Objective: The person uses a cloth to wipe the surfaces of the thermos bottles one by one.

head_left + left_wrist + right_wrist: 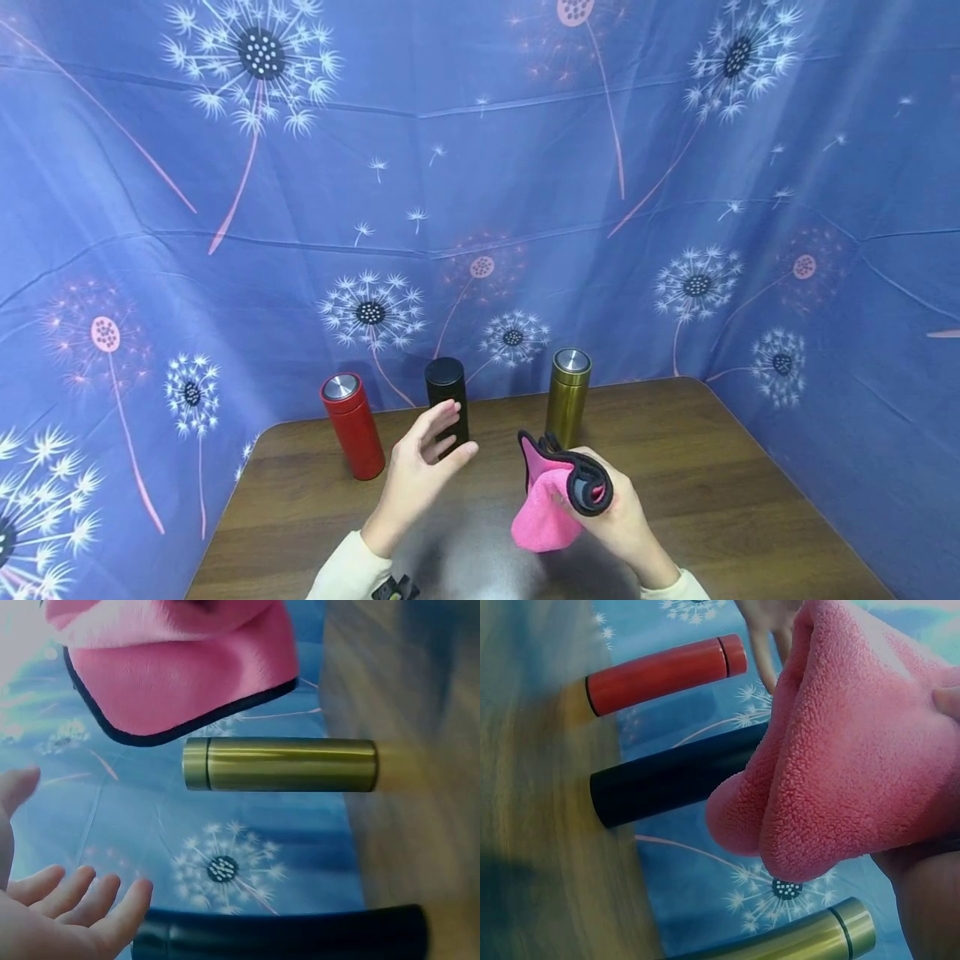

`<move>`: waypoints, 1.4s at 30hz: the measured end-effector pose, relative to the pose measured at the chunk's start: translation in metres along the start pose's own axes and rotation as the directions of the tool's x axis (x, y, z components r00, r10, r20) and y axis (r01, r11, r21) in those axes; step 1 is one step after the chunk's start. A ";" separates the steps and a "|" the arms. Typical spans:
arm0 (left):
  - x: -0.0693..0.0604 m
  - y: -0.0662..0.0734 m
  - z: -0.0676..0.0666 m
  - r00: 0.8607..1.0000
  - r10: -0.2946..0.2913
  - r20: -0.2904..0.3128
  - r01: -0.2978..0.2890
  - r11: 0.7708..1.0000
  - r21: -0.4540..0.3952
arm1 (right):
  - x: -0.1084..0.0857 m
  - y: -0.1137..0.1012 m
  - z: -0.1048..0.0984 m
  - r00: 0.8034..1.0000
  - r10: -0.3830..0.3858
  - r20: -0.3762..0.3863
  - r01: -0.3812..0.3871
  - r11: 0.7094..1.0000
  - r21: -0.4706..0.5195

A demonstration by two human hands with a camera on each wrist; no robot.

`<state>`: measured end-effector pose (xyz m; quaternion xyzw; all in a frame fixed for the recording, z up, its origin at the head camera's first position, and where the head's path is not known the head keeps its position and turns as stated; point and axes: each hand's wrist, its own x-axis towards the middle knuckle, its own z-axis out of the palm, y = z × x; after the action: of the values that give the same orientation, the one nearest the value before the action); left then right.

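A pink cloth with black edging (551,508) hangs bunched in my right hand (618,517), which grips it above the table. My left hand (420,467) is raised in front of the black thermos flask (447,383), fingers spread and apart from the cloth. In the left wrist view the left hand (67,907) holds nothing. A gold thermos flask (567,404) stands upright behind the right hand. To the left of the black flask is a red thermos flask (356,433), also upright. The right wrist view shows the cloth (855,750) close up, partly covering the black flask (675,776).
The brown wooden table (712,467) has its far edge against a blue curtain (480,167) printed with dandelions. The curtain also rises at the left and right sides. A small black object (396,588) sits by the left sleeve (351,571).
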<state>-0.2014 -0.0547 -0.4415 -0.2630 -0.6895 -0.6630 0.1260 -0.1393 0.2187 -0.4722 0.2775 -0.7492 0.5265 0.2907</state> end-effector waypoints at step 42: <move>0.136 -0.081 0.145 0.951 -0.208 0.230 0.118 0.928 0.353 | -0.028 0.004 -0.019 0.999 -0.007 -0.043 0.007 1.000 0.004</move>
<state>-0.3321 0.1152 -0.4521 -0.2649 -0.8222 -0.5034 0.0201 -0.1205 0.2415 -0.4902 0.2692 -0.7408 0.5328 0.3082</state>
